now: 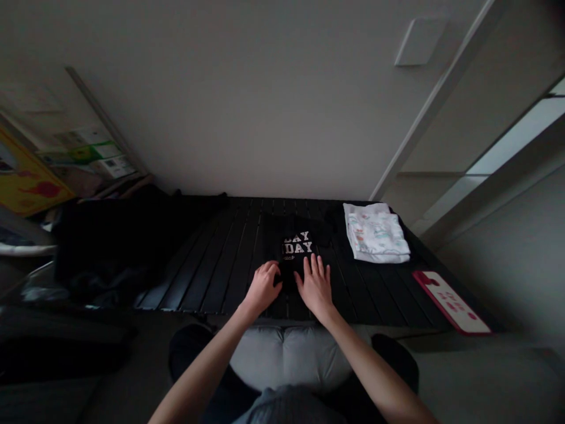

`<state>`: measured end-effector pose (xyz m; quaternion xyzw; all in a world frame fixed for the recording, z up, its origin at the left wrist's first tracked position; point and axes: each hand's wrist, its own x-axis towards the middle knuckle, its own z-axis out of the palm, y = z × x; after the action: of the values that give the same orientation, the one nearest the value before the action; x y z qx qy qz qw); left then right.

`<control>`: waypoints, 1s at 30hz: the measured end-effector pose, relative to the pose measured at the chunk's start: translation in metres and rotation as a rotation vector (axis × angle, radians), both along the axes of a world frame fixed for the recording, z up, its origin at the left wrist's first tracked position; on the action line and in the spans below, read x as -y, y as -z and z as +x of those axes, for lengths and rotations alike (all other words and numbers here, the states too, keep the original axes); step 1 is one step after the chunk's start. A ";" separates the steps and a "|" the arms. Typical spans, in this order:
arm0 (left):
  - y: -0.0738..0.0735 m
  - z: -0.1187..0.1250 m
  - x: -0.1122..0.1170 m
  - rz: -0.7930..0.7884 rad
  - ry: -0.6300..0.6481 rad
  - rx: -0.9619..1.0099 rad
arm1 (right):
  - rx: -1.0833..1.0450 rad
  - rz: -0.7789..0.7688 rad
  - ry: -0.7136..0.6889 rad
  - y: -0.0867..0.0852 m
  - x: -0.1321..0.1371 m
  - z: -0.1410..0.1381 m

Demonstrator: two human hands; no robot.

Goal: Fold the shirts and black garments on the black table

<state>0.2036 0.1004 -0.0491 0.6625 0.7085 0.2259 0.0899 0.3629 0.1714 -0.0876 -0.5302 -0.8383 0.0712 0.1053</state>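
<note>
Head view: left hand (263, 288) and right hand (315, 287) touch black printed shirt (296, 250).

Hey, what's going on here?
Someone is handling a black garment with white DAY DAY lettering, which lies on a dark slatted table. Their left hand and right hand both rest on its near part. To the right sits a folded white patterned cloth, and a dark heap of fabric lies to the left.
</note>
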 end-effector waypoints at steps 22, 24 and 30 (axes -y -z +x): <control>0.033 0.009 -0.029 -0.056 -0.077 -0.257 | -0.100 -0.078 0.345 0.009 -0.131 -0.004; 0.033 0.008 -0.028 -0.053 -0.077 -0.261 | -0.077 -0.075 0.328 0.017 -0.133 -0.006; 0.032 0.005 -0.025 -0.028 -0.068 -0.259 | -0.190 -0.056 0.265 0.014 -0.135 -0.015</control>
<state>0.2088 0.1249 -0.0811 0.6605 0.7393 0.1313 -0.0009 0.3481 0.3059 -0.1017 -0.6296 -0.7451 0.1300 0.1777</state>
